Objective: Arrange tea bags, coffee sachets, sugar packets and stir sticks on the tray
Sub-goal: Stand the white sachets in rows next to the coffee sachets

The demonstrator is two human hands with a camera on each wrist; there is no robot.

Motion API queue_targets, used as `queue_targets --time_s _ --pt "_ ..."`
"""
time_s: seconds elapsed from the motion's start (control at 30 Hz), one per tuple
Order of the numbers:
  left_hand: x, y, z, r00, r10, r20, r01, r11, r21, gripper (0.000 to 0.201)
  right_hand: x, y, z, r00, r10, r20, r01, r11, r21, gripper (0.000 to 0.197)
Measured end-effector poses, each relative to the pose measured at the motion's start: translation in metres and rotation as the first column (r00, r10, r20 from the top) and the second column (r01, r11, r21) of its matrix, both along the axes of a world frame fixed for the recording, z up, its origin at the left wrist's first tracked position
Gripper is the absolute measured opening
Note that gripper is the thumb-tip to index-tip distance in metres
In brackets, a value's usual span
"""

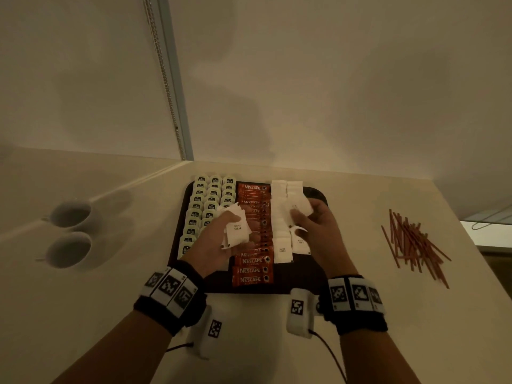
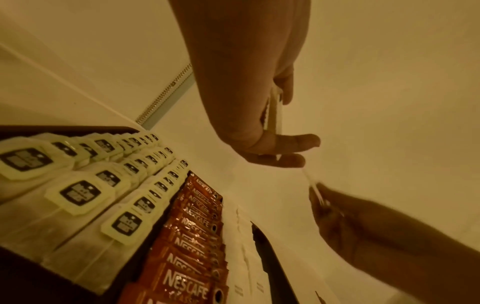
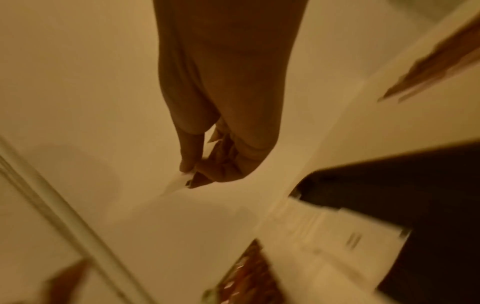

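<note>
A dark tray (image 1: 318,194) sits on the pale counter. It holds rows of tea bags (image 1: 206,202) at the left, orange Nescafe sachets (image 1: 250,270) in the middle and white sugar packets (image 1: 282,252) at the right. My left hand (image 1: 221,239) hovers over the tray and grips a stack of sugar packets (image 1: 237,231). My right hand (image 1: 307,220) pinches one sugar packet (image 1: 300,206) above the sugar column. The left wrist view shows the tea bags (image 2: 78,193) and sachets (image 2: 187,279) close below. The right wrist view is blurred.
A loose pile of red-brown stir sticks (image 1: 415,242) lies on the counter right of the tray. Two white cups (image 1: 70,231) stand at the left. The wall rises just behind the tray, and the counter's right edge is near the sticks.
</note>
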State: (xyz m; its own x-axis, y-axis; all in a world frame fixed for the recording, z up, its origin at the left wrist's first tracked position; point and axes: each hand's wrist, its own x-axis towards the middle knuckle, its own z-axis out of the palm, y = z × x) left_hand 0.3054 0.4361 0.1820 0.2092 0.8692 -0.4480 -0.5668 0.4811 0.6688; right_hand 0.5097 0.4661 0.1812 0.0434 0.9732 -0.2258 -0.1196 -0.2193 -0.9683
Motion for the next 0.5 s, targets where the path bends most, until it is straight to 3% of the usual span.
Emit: queue_targets --time_s 0.1,0.2,0.33,0.5 --pt "-0.012 -0.001 -0.002 0.999 -0.022 0.049 0.021 1.000 0.002 0.032 0.035 0.009 -0.021 0.936 -0.021 0.352 0.011 0.999 0.033 0.027" --pt "-0.018 -0.002 -0.005 0.998 -0.013 0.062 0.013 1.000 -0.004 0.034 0.062 0.015 -0.053 0.766 0.106 0.634 -0.102 0.994 -0.043 0.031" --pt "-0.021 -0.003 -0.009 0.998 -0.021 0.055 0.022 1.000 -0.016 0.036 0.077 0.011 -0.084 0.670 0.264 0.694 -0.204 0.964 -0.170 0.039" --pt "-0.019 -0.003 -0.007 0.996 0.014 -0.083 -0.019 0.998 -0.061 0.032 0.076 0.009 -0.103 0.669 0.217 0.711 -0.141 0.976 -0.165 0.039"
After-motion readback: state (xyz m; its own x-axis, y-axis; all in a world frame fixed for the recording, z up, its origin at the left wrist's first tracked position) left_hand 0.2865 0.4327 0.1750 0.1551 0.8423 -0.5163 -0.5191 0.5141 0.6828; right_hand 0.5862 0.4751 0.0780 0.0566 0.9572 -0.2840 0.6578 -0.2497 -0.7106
